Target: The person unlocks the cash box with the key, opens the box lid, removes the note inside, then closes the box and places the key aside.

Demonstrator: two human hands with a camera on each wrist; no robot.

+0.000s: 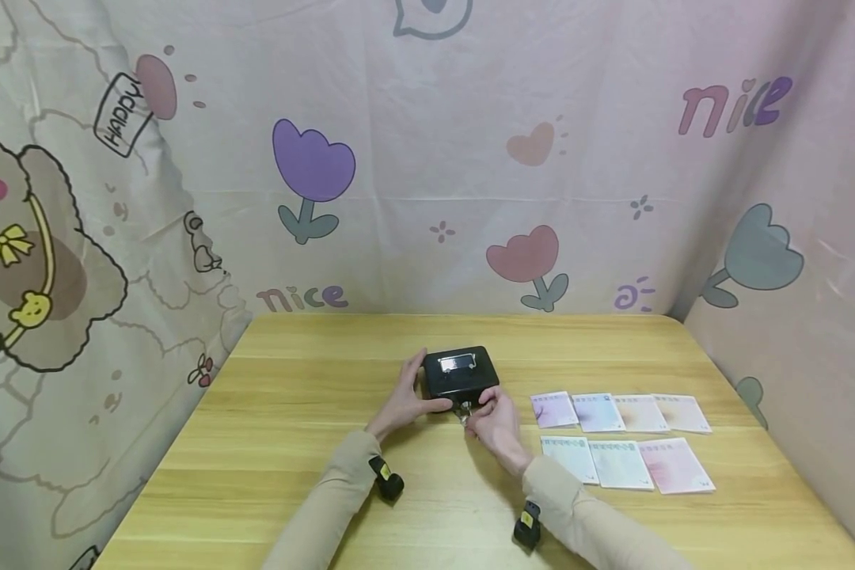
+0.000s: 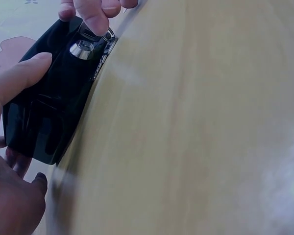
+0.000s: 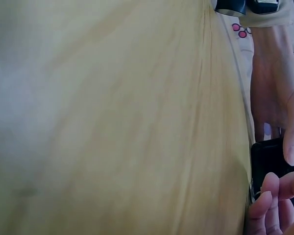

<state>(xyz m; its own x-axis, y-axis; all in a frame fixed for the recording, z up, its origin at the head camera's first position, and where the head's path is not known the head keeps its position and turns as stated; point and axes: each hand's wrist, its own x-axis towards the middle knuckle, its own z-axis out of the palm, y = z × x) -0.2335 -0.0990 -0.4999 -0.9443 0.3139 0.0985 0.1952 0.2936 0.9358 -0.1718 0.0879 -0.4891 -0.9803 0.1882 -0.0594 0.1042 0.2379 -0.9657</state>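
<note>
A small black cash box [image 1: 461, 388] with a metal handle on its lid sits on the table. My left hand [image 1: 408, 398] grips its left side, thumb across the front face and fingers around the side. A silver lock [image 2: 81, 50] shows on the front in the left wrist view. My right hand [image 1: 497, 423] is at the front right of the box, its fingertips pinching the key ring [image 2: 109, 34] beside the lock. Small keys [image 2: 100, 66] hang from it along the lower front edge. Whether a key is in the lock is too small to tell.
Two rows of paper notes lie to the right on the wooden table [image 1: 271, 443], among them a purple note [image 1: 553, 410] and a pink note [image 1: 677, 466]. A patterned cloth [image 1: 427, 158] hangs behind the table and at both sides.
</note>
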